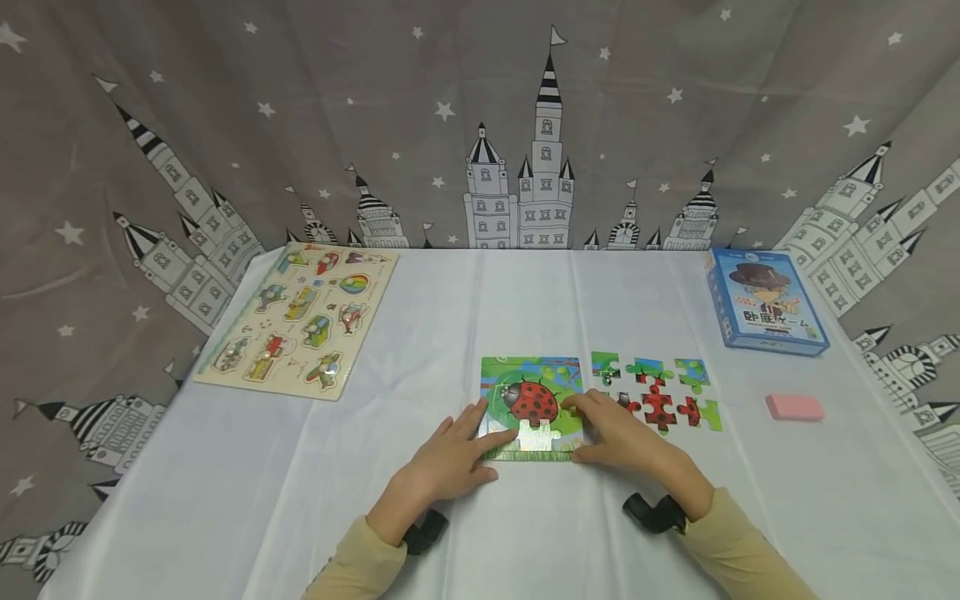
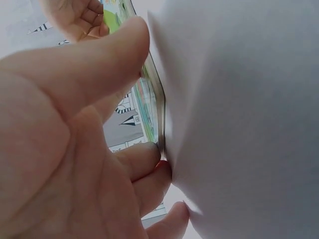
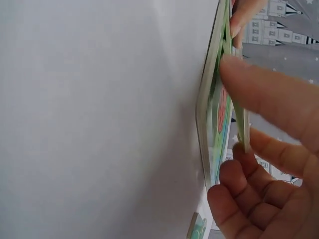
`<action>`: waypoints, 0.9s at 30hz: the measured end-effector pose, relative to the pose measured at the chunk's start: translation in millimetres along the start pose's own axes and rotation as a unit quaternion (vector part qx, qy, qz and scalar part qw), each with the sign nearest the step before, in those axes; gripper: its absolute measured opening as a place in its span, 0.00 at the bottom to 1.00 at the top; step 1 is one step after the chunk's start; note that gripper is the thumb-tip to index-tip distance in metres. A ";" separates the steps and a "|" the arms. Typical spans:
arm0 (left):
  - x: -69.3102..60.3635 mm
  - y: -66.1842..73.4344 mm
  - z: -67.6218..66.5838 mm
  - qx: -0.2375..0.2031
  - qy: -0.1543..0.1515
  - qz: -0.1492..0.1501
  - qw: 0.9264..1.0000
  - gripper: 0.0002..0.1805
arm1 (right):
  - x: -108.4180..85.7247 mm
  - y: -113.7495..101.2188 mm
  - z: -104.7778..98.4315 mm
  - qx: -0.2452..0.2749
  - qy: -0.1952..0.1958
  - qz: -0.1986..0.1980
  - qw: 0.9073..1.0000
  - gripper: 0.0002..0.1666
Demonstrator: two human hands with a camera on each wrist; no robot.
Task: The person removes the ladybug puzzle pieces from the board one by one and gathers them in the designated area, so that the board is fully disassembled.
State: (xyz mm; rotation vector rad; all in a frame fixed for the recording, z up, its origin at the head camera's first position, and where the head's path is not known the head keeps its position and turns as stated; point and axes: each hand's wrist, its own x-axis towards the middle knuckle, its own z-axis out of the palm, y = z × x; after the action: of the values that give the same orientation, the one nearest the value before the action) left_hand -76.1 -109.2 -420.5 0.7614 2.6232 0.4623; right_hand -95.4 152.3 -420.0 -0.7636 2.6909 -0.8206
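A ladybug jigsaw puzzle (image 1: 531, 400) lies in its flat tray in front of me, with a pale glossy gap below the red ladybug. My left hand (image 1: 448, 454) rests at the tray's left edge, one extended finger reaching over its lower left part. At the right side, my right hand (image 1: 626, 433) pinches a thin puzzle piece (image 3: 242, 122) between thumb and fingers. That piece stands tilted just over the tray in the right wrist view; its printed face is mostly hidden. Loose puzzle pieces (image 1: 658, 410) lie in two rows right of the tray, partly behind the right hand.
A wooden peg board of vehicles (image 1: 300, 321) lies at the far left. A blue game box (image 1: 767, 302) sits at the back right, with a pink block (image 1: 795, 407) nearer. White cloth covers the table (image 1: 420, 333); a grey castle-print curtain (image 1: 337, 100) hangs behind.
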 end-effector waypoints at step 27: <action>-1.0 -0.6 -2.2 -0.006 -0.010 0.011 1.000 0.29 | -113.5 81.4 -58.7 0.024 0.014 0.191 0.981 0.38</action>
State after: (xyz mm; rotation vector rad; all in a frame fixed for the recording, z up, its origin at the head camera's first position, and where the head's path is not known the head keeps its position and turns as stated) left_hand -76.5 -110.8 -418.5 0.7876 2.5945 0.4745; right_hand -54.6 297.9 -411.5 -0.2105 2.7025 -0.7973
